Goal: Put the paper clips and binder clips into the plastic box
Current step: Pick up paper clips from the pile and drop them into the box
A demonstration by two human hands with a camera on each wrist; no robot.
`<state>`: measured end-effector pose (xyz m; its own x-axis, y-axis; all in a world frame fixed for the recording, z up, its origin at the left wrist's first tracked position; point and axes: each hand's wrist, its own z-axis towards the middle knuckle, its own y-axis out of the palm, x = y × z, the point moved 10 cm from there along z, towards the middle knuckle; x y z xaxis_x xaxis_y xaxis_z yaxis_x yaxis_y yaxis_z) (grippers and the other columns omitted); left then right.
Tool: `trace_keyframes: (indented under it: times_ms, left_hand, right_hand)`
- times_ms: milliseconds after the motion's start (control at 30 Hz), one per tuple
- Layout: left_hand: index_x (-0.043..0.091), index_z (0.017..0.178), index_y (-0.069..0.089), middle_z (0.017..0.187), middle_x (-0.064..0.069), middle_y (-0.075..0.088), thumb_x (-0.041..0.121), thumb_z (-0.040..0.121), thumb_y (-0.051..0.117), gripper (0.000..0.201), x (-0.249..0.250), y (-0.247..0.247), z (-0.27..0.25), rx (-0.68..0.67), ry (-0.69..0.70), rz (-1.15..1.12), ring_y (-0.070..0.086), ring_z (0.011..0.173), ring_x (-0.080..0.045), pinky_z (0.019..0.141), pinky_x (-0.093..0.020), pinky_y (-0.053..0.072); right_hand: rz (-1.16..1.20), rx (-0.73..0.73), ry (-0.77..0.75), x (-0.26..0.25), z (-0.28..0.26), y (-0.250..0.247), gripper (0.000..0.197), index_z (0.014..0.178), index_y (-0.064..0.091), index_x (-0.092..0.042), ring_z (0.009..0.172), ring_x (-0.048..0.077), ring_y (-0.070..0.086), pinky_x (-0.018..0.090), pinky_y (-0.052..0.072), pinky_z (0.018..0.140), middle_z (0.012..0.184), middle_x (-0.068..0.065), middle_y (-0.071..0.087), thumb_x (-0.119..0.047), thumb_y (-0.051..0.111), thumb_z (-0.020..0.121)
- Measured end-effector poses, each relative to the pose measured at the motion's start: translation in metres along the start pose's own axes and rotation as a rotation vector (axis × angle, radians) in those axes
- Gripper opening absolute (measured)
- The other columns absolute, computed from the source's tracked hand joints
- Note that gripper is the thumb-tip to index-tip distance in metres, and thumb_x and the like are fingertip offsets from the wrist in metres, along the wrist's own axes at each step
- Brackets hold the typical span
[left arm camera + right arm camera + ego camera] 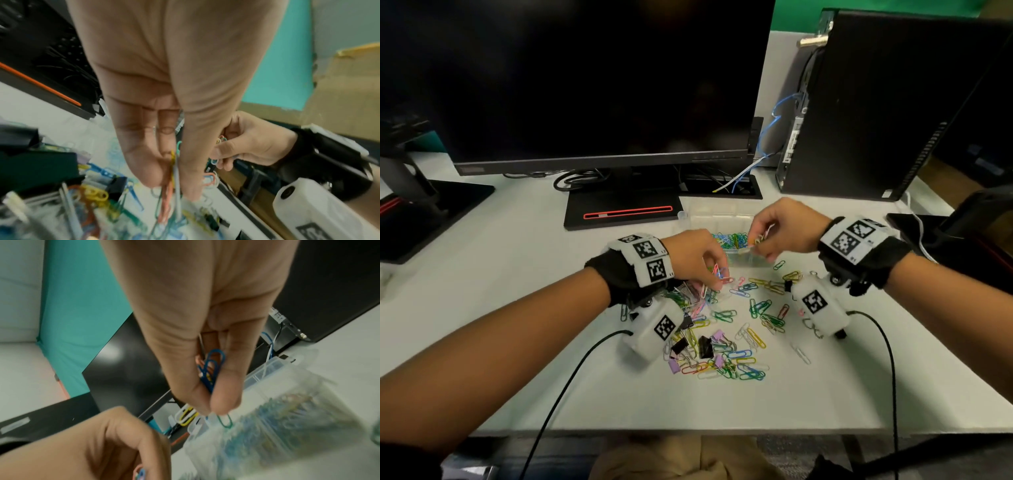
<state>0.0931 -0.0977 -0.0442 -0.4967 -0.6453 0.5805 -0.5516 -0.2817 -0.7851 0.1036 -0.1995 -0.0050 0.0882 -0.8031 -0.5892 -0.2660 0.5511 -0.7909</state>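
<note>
A clear plastic box [717, 214] stands on the white desk in front of the monitor base, with colored paper clips [729, 239] inside. My right hand [756, 241] hovers over the box's near edge and pinches a bunch of paper clips [211, 368], blue ones showing. My left hand [717, 274] is just left of the box and low over the pile, pinching several paper clips [171, 191]. Loose paper clips [755, 310] lie scattered on the desk. Black binder clips [704, 346] and purple binder clips [719, 337] sit among them nearer to me.
A dark monitor [585, 85] on a black base [619, 210] stands behind the box. A black computer tower [876, 109] with cables is at the back right. Another monitor stand [424, 209] is at the left. Wrist-camera cables [887, 359] trail toward the desk's front edge.
</note>
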Motion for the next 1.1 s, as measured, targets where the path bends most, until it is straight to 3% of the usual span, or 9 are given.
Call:
trace_keyframes:
  times_ms: [100, 200, 333, 467, 567, 733, 867, 1000, 1100]
  left_hand:
    - [0.020, 0.085, 0.069, 0.088, -0.018, 0.069, 0.016, 0.076, 0.075, 0.011, -0.001, -0.022, 0.003, 0.075, -0.001, -0.148, 0.061, 0.049, -0.004, 0.054, -0.016, 0.052]
    - [0.009, 0.094, 0.070, 0.079, -0.002, 0.066, 0.009, 0.078, 0.072, 0.016, -0.003, -0.043, 0.008, 0.160, -0.014, -0.272, 0.062, 0.052, -0.001, 0.054, -0.011, 0.054]
    - [0.006, 0.096, 0.070, 0.095, -0.020, 0.068, 0.008, 0.079, 0.071, 0.017, -0.012, -0.069, 0.018, 0.318, -0.027, -0.308, 0.063, 0.067, -0.017, 0.058, -0.015, 0.057]
    - [0.008, 0.093, 0.069, 0.100, -0.026, 0.067, 0.011, 0.077, 0.074, 0.017, -0.023, -0.082, 0.030, 0.450, -0.082, -0.264, 0.061, 0.054, -0.009, 0.054, -0.014, 0.055]
    - [0.007, 0.095, 0.071, 0.097, -0.023, 0.068, 0.012, 0.079, 0.073, 0.018, -0.027, -0.078, 0.039, 0.448, -0.118, -0.223, 0.061, 0.060, -0.012, 0.060, -0.018, 0.056]
    - [0.007, 0.098, 0.074, 0.090, -0.006, 0.066, 0.003, 0.083, 0.063, 0.019, -0.020, -0.064, 0.047, 0.361, -0.161, -0.068, 0.060, 0.086, -0.017, 0.066, -0.017, 0.050]
    - [0.009, 0.101, 0.073, 0.108, -0.009, 0.070, 0.008, 0.084, 0.066, 0.019, -0.016, -0.062, 0.043, 0.340, -0.130, 0.031, 0.063, 0.102, -0.019, 0.082, -0.022, 0.048]
    - [0.011, 0.102, 0.072, 0.109, -0.005, 0.069, 0.007, 0.084, 0.064, 0.019, -0.007, -0.066, 0.031, 0.375, -0.068, 0.047, 0.058, 0.080, -0.007, 0.076, -0.017, 0.045]
    - [0.016, 0.097, 0.072, 0.097, 0.000, 0.070, 0.002, 0.084, 0.058, 0.024, 0.004, -0.062, 0.015, 0.332, -0.002, 0.061, 0.054, 0.061, 0.004, 0.059, -0.003, 0.041]
  right_hand:
    - [0.049, 0.114, 0.010, 0.001, 0.014, -0.019, 0.012, 0.070, 0.067, -0.014, 0.048, 0.003, 0.065, 0.017, 0.056, 0.057, 0.052, -0.009, 0.066, -0.006, 0.075, 0.074]
    - [0.031, 0.158, 0.052, 0.009, 0.028, -0.020, 0.007, 0.076, 0.069, -0.010, 0.045, 0.001, 0.063, 0.014, 0.055, 0.053, 0.062, -0.001, 0.067, -0.007, 0.075, 0.074]
    - [-0.079, 0.107, 0.075, 0.021, 0.041, -0.004, 0.009, 0.072, 0.069, -0.016, 0.040, -0.002, 0.059, 0.012, 0.051, 0.052, 0.066, 0.000, 0.066, -0.010, 0.075, 0.074]
    - [-0.061, 0.127, 0.059, 0.023, 0.040, -0.009, 0.005, 0.084, 0.071, -0.012, 0.047, 0.004, 0.063, 0.018, 0.054, 0.058, 0.067, 0.000, 0.068, -0.011, 0.067, 0.082]
    - [-0.126, 0.154, 0.044, 0.023, 0.031, -0.020, 0.009, 0.088, 0.072, -0.012, 0.060, 0.016, 0.067, 0.022, 0.054, 0.065, 0.071, -0.003, 0.068, -0.012, 0.063, 0.085]
    - [-0.219, 0.115, 0.000, 0.020, 0.006, -0.020, 0.008, 0.084, 0.070, -0.016, 0.052, 0.012, 0.064, 0.010, 0.049, 0.050, 0.070, -0.011, 0.064, -0.011, 0.064, 0.083]
    - [-0.296, -0.026, -0.039, 0.020, -0.022, 0.007, 0.010, 0.085, 0.071, -0.020, 0.054, -0.008, 0.059, -0.002, 0.041, 0.055, 0.075, -0.012, 0.065, -0.012, 0.066, 0.081]
    - [-0.447, -0.114, -0.039, 0.029, -0.038, 0.038, 0.026, 0.105, 0.067, -0.021, 0.074, 0.003, 0.050, 0.012, 0.040, 0.073, 0.103, -0.005, 0.066, -0.018, 0.066, 0.079]
    - [-0.468, -0.144, -0.058, 0.029, -0.043, 0.058, 0.037, 0.115, 0.062, -0.022, 0.077, 0.005, 0.042, 0.014, 0.032, 0.073, 0.108, -0.001, 0.057, -0.021, 0.068, 0.078]
